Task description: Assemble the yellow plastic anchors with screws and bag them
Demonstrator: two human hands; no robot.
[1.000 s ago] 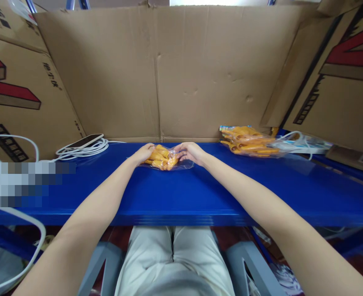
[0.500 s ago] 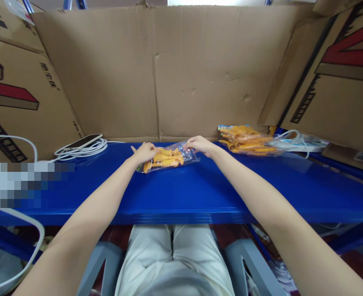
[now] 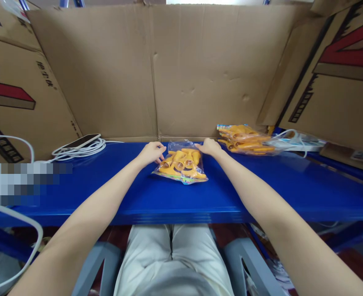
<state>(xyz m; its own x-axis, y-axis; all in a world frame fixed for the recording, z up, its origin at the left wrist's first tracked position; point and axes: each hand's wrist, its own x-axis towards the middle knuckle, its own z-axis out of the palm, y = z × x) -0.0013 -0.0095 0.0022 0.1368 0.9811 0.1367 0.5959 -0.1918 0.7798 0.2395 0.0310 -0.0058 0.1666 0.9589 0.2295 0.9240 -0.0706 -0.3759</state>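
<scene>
A clear plastic bag of orange plastic pieces (image 3: 181, 162) lies on the blue table in front of me, its colourful printed strip towards me. The pieces have round hollow ends; their exact kind is unclear. At the bag's left side, my left hand (image 3: 151, 153) has its thumb and fingers apart, the fingertips by the bag's edge. My right hand (image 3: 210, 147) has its fingertips closed at the bag's far right corner, where the clear film is loose.
Similar bags of orange pieces (image 3: 244, 139) lie at the back right, beside a white cable and a box. A phone (image 3: 82, 141) rests on a coiled white cable (image 3: 87, 150) at the left. Cardboard walls (image 3: 199, 74) enclose the blue table (image 3: 181, 203).
The bag has been turned so its printed strip, formerly at the left, faces me and the pieces lie spread out. My left hand has loosened its fingers; my right hand has shifted slightly right.
</scene>
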